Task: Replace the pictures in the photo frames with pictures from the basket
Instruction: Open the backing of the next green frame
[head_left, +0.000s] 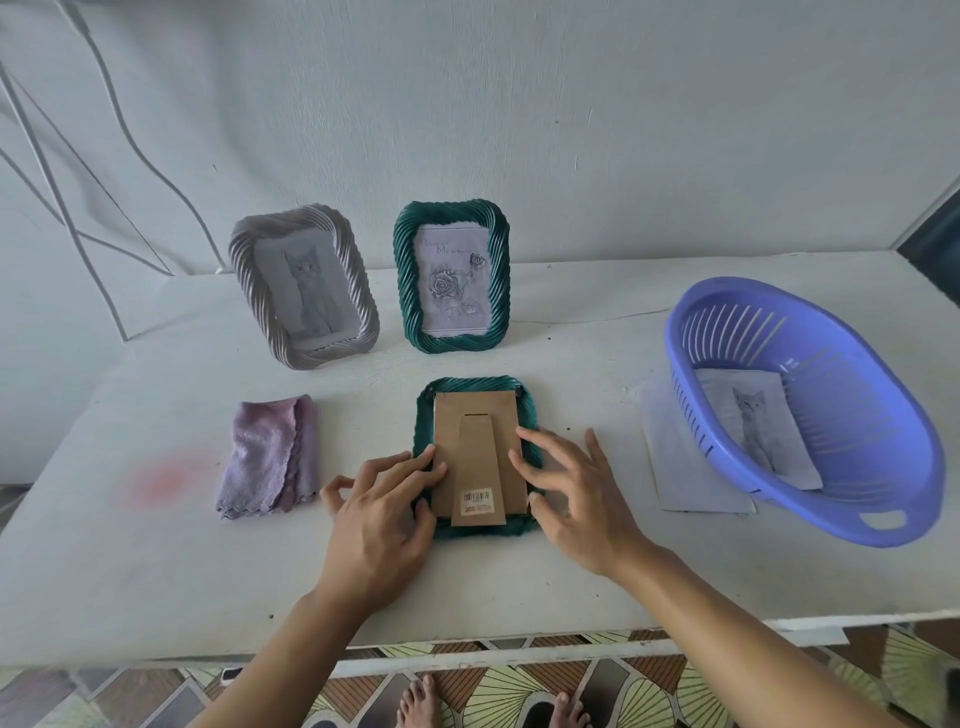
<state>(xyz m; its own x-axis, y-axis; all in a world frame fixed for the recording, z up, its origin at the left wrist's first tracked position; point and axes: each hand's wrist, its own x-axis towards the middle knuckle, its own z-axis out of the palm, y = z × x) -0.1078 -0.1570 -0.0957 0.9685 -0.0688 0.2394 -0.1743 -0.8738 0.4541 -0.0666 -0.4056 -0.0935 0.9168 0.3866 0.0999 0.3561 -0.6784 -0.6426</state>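
Note:
A green photo frame (470, 387) lies face down at the table's middle, its brown cardboard back (480, 421) and stand facing up. My left hand (382, 512) rests its fingertips on the frame's left edge. My right hand (574, 493) touches the right edge with spread fingers. Neither hand holds anything. A silver frame (304, 286) with a cat picture and a second green frame (451, 275) with a rose picture stand upright at the back. The blue basket (852, 499) at the right holds a cat picture (756, 421).
A folded purple cloth (270, 457) lies left of the face-down frame. A loose sheet of paper (685, 467) sticks out from under the basket's left side. The white table (156, 545) ends at a front edge just below my forearms. A wall rises behind the frames.

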